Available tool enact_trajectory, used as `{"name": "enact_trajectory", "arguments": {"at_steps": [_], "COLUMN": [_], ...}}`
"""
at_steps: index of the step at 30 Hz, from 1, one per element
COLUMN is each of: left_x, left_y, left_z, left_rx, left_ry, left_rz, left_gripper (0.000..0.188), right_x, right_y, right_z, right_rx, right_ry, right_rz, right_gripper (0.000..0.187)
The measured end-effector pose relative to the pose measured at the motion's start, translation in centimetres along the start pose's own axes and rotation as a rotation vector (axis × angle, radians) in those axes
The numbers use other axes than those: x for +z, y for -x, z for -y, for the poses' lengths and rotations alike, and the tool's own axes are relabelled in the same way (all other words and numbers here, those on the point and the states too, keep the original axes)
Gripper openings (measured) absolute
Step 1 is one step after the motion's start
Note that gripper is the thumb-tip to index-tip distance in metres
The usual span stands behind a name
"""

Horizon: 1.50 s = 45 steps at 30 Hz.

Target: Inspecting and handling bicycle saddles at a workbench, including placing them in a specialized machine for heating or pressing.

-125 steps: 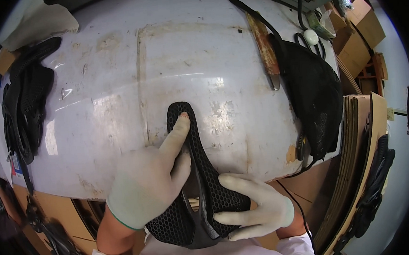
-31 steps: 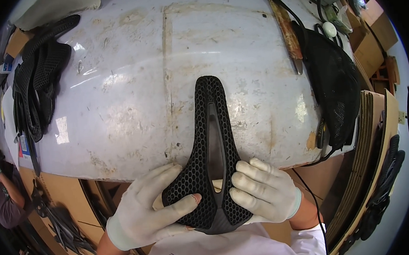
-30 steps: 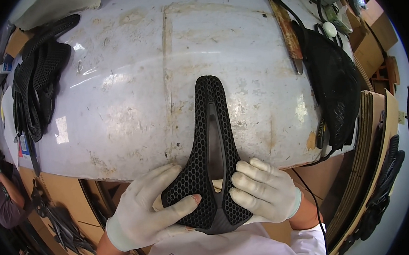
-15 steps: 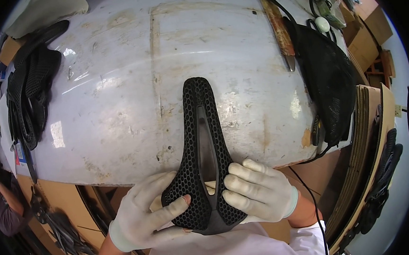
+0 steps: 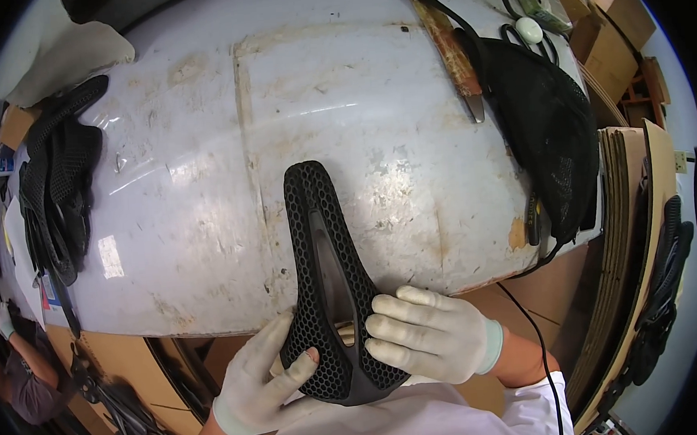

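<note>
A black bicycle saddle with a honeycomb surface and a long central slot lies at the table's near edge, its narrow nose pointing away from me. My left hand, in a pale glove, grips the wide rear on the left, its thumb bent over the top; the thumb's tip shows bare. From the other side, my right hand, gloved too, has its fingers laid over the right rear edge, and its thumb is hidden. The underside of the saddle cannot be seen.
Black honeycomb pads are piled on the worn white table at left. A scraper and a black mesh bag lie at right, beside cardboard. A co-worker's gloved hand shows at far left.
The view has shifted a little. The saddle's nose has swung left and come slightly nearer to me. Both hands have stayed on the saddle, the right fingers reaching a bit further over it.
</note>
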State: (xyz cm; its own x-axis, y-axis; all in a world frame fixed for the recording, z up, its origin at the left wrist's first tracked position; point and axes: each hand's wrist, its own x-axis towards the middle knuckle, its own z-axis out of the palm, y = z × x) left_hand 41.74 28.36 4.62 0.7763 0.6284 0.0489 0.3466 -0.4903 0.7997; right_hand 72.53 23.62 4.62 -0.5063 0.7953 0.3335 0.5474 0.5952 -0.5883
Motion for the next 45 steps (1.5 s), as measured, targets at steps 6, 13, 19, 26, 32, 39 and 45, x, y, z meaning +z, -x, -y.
{"name": "enact_trajectory", "arguments": {"at_steps": [6, 13, 19, 26, 32, 39, 45], "left_x": [0.2, 0.0, 0.5, 1.2, 2.1, -3.4, -1.2], "left_y": [-1.5, -2.3, -1.3, -1.9, -2.4, -11.6, -7.2], "left_z": [-0.7, -1.8, -1.0, -2.1, -0.1, 0.3, -0.1], "left_rx": [0.005, 0.045, 0.098, 0.113, -0.243, -0.608, -0.606], "left_ry": [-0.066, -0.356, -0.335, -0.464, 0.679, 0.801, 0.813], "left_rz": [-0.078, -0.117, 0.023, -0.015, -0.347, 0.093, 0.035], "left_gripper": [0.046, 0.032, 0.021, 0.028, 0.067, 0.075, 0.070], "right_x": [0.0, 0.2, 0.0, 0.0, 0.7, 1.2, 1.2], "right_y": [0.4, 0.1, 0.2, 0.4, 0.7, 1.9, 3.1], "right_z": [-0.1, -0.1, -0.4, -0.6, -0.8, -1.3, 0.6], "right_rx": [0.003, 0.003, -0.025, -0.018, -0.026, -0.141, -0.159], "right_ry": [0.004, -0.015, -0.008, -0.050, -0.028, 0.039, -0.043], "right_rz": [0.004, -0.040, 0.003, -0.012, 0.018, 0.049, 0.070], "right_gripper": [0.039, 0.030, 0.039, 0.039, 0.039, 0.037, 0.041]}}
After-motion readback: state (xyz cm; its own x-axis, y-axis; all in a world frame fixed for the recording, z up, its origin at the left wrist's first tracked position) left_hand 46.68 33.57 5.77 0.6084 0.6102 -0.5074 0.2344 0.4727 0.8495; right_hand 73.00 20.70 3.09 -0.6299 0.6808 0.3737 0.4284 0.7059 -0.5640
